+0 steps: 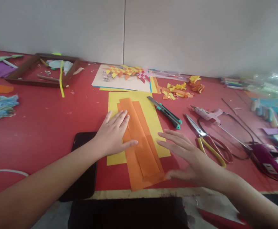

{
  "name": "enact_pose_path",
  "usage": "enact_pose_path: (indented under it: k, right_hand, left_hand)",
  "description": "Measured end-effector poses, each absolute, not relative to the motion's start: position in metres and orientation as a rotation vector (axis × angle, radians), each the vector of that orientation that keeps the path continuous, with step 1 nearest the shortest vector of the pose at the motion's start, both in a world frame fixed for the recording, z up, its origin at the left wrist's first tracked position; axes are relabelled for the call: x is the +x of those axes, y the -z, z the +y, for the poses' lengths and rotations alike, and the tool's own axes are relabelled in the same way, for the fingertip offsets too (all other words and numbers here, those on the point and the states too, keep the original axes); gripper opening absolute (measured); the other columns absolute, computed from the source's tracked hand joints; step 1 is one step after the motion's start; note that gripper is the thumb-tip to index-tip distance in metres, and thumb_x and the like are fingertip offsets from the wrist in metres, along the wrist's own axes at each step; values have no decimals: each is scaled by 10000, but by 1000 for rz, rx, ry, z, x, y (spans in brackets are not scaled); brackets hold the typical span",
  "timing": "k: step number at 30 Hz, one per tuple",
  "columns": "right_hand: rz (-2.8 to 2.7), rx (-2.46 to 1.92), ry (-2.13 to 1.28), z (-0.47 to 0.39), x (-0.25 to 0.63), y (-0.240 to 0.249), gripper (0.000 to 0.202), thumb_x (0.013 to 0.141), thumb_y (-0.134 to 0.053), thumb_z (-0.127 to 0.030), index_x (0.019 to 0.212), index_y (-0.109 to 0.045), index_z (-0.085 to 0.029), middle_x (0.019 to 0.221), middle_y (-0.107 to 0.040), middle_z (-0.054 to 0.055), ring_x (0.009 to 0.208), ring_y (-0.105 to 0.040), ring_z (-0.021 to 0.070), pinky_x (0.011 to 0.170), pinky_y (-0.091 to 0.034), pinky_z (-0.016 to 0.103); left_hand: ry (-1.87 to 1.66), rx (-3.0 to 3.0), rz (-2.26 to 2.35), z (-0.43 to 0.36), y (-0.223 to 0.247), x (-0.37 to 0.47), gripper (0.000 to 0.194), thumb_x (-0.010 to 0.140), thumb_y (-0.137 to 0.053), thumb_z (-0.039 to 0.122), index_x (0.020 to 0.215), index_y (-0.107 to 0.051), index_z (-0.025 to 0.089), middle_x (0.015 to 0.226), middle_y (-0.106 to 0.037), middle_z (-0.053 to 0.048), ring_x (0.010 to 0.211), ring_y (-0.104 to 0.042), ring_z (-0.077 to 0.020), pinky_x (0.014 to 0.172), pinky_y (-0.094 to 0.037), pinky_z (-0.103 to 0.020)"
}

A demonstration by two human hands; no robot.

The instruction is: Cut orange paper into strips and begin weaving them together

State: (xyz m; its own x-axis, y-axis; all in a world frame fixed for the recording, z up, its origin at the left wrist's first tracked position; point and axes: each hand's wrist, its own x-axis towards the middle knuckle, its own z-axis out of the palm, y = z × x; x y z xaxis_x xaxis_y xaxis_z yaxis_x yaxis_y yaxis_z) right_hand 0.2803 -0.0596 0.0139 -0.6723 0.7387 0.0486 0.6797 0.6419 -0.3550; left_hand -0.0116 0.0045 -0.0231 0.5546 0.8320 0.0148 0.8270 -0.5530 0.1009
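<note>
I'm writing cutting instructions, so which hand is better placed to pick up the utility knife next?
Probably the right hand: it is open, seems to grip nothing, and is nearer the utility knife. The left hand lies on the orange paper, farther from the knife.

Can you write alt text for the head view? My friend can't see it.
A person's left hand rests on layered orange paper over a yellow sheet; the right hand is open beside it. On the red table to the right lie a cutter, scissors and a pink glue gun.

Left hand [112,135] palm-down, thumb [130,144] out wide; right hand [188,152] loosely spread, both forearms [64,171] angled inward!
</note>
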Motion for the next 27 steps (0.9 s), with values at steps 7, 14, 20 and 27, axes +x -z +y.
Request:
enact_pose_path:
  k: [7, 14, 20, 27]
  right_hand:
    - [-2609, -1068, -370, -9, 242, 4, 298, 984, -506, -254, 1215, -661, -148, 1217, -698, 118, 1189, -614, 247, 1031, -515, 437]
    - [-2900, -1287, -127, 17, 212, -5, 346, 998, -420, -223, 1228, -657, -122, 1112, -675, 140, 1025, -622, 263, 887, -523, 398]
    - [-2987, -1471, 105, 33, 192, -10, 413, 966, -395, -180, 1330, -576, -108, 1123, -667, 154, 1027, -605, 280, 813, -480, 365]
    - [-2962, -1707, -6, 74, 169, -13, 544, 940, -392, -187, 1479, -413, -110, 1060, -735, 174, 970, -697, 297, 844, -436, 408]
  left_hand:
    - [-114, 2733, 1439, 5, 22, -11, 955, 899, -351, 750, 1522, -319, 27, 1613, -247, -223, 1505, -213, -347, 1209, -137, -546]
    - [-79, 2676, 1450, 3, 16, -7, 860, 892, -455, 666, 1491, -401, 52, 1591, -298, -242, 1470, -273, -406, 1190, -207, -555]
    - [-75, 2657, 1440, 2, 16, -5, 847, 908, -429, 651, 1488, -399, 34, 1598, -268, -251, 1476, -253, -416, 1193, -193, -567]
    - [-65, 2643, 1438, 2, 18, -5, 848, 918, -384, 665, 1481, -414, 33, 1597, -273, -253, 1480, -248, -408, 1203, -177, -548]
